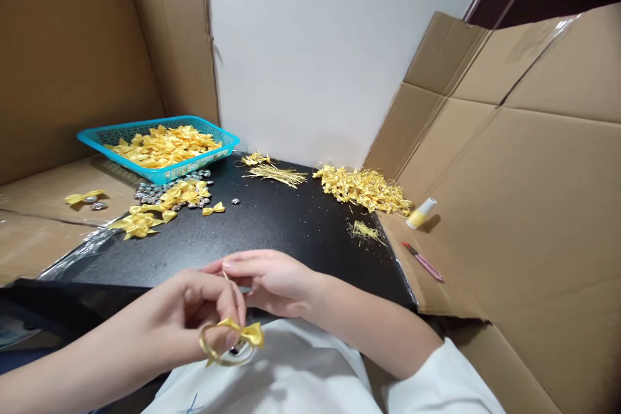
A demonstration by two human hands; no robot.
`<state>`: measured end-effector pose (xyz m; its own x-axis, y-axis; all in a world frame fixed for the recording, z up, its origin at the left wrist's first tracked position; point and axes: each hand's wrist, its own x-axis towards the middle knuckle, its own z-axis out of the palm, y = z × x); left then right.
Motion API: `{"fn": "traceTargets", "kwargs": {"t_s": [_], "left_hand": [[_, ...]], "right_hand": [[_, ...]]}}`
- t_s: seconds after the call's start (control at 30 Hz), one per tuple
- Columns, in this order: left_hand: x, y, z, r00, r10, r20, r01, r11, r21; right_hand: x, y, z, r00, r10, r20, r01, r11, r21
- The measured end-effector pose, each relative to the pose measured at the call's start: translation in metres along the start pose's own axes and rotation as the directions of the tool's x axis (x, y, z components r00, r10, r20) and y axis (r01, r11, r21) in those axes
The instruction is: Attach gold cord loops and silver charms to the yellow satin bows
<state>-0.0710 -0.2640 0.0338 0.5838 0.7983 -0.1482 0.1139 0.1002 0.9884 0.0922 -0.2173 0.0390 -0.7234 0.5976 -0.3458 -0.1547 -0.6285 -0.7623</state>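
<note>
Just over my lap, my left hand (206, 304) pinches a small yellow ribbon bow (251, 334). A loop of gold cord (206, 343) hangs around its thumb side. Under the bow sits a small, shiny, dark-silver piece (236, 348), partly covered by the fingers. My right hand (279, 278) is closed just beyond the left one, fingertips together at a thin strand of the cord that rises from the left fingers. The fingers of both hands overlap in view, so part of the cord is hidden.
A blue basket (165, 176) of yellow bows stands back left. Loose bows (138, 223) and small silver pieces (148, 194) lie before it. Gold cords (276, 174) and a heap of finished-looking bows (363, 189) lie behind. Cord scraps (365, 231), a white-yellow spool (421, 213) and a pink cutter (424, 263) are right.
</note>
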Motion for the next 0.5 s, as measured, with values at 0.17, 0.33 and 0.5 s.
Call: {"fn": "traceTargets", "kwargs": {"t_s": [0.17,0.33,0.5], "left_hand": [[-0.009,0.007,-0.006,0.996,0.022,-0.088,-0.019,0.999,0.035],[0.025,0.003,-0.01,0.997,0.067,-0.037,-0.068,0.997,-0.022],[0.068,-0.002,-0.019,0.993,0.08,-0.083,-0.078,0.997,0.029]], "right_hand": [[-0.004,-0.048,0.035,0.977,-0.204,0.055,0.199,0.976,0.093],[-0.013,-0.104,0.003,0.9,-0.427,-0.089,0.436,0.877,0.2],[-0.018,-0.152,-0.067,0.632,-0.655,-0.414,0.642,0.742,-0.193]]}}
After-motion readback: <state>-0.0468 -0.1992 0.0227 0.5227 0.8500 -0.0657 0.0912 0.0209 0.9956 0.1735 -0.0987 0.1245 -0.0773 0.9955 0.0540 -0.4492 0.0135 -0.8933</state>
